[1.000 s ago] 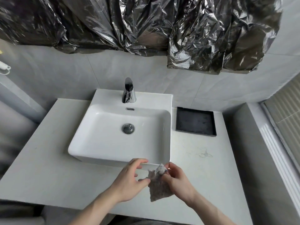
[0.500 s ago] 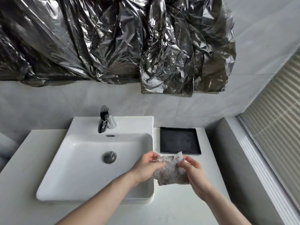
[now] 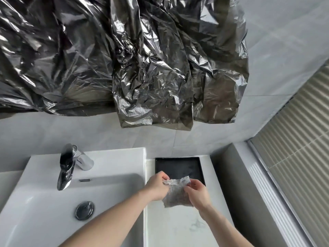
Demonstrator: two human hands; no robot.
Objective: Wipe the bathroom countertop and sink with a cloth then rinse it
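In the head view, the left hand (image 3: 157, 187) and the right hand (image 3: 196, 193) were seen pinching the top corners of the cloth (image 3: 176, 195), one at each side, so that it hung spread between them. Both hands were closed on the cloth, the left at its 10 o'clock corner and the right at its 2 o'clock corner. The cloth was held above the countertop (image 3: 178, 227), just at 3 o'clock of the sink (image 3: 44, 211) and at 6 o'clock of the black tray (image 3: 178, 166), whose near edge it overlapped in the picture. Whether it touched the countertop could not be told. The tap (image 3: 66, 168) stood at 12 o'clock of the basin, with no water seen running, and the drain (image 3: 84, 210) lay below it. Crumpled plastic sheeting (image 3: 124, 59) was hung on the wall above.

The step was judged to be opening out or folding the cloth before wiping. It would be done well if a flat pad were formed, laid fully on the surface, and drawn in overlapping passes, with the faint marks at 6 o'clock of the cloth covered.
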